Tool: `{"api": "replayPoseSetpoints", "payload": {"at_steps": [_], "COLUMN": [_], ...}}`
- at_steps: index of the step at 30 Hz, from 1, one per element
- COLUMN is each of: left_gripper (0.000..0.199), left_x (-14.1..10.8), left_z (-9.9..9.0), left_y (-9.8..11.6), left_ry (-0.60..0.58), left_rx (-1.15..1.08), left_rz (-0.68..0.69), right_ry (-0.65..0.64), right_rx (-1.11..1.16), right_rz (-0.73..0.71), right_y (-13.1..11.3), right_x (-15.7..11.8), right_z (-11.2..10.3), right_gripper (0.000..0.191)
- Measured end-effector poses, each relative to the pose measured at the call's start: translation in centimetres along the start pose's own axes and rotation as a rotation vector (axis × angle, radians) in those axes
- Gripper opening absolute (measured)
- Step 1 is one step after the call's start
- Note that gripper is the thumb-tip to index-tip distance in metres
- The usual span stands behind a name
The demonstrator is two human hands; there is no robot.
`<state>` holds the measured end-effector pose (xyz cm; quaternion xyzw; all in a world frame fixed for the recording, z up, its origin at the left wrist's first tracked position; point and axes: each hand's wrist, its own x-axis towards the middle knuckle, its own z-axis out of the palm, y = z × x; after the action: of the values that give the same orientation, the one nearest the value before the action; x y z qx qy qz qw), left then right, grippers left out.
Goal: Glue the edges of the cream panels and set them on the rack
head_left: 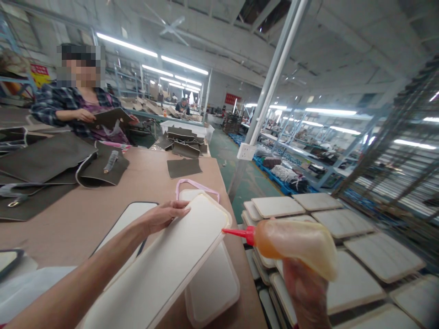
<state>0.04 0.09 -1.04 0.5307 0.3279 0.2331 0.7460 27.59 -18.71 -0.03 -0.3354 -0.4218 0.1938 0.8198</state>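
My left hand [168, 214] grips the far left edge of a white rounded panel [171, 256], thumb on its top face, and the panel is tilted above the table. My right hand [305, 285] is wrapped round a squeeze glue bottle [291, 244] holding amber liquid. Its red nozzle [235, 232] points left, with the tip touching or very near the panel's right edge. Yellowish glue shows along the rim at the far corner. Beneath lies another white panel [212, 288], and a pink strip loop [197, 183] sits just beyond.
Dark-edged white panels [128, 224] and dark olive leather pieces [51, 160] lie on the brown table [151, 176]. Stacked pale panels [363, 269] stand at the right. A metal post [267, 87] with a socket box rises beyond. Across the table, a person [82, 105] holds a dark leather piece.
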Motion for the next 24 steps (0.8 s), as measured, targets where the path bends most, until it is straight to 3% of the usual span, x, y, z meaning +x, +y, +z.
{"api": "replayPoseSetpoints", "payload": {"at_steps": [8, 14, 19, 24], "left_gripper": [0.055, 0.057, 0.058, 0.052], "left_x": [0.2, 0.2, 0.5, 0.8], "left_z": [0.9, 1.5, 1.6, 1.8], "left_y": [-0.3, -0.3, -0.1, 0.1], "left_ry": [0.126, 0.178, 0.210, 0.238], "left_rx": [-0.065, -0.083, -0.091, -0.115], "left_rz": [-0.007, -0.015, -0.025, -0.028], "right_ry": [0.013, -0.058, -0.033, -0.087], "right_rx": [-0.060, -0.109, -0.099, -0.066], "right_rz": [0.038, 0.038, 0.061, 0.106], "right_y": [0.8, 1.1, 1.3, 1.2], "right_x": [0.0, 0.1, 0.0, 0.0], "right_z": [-0.3, -0.5, -0.6, -0.4], "right_gripper": [0.066, 0.060, 0.054, 0.063]}}
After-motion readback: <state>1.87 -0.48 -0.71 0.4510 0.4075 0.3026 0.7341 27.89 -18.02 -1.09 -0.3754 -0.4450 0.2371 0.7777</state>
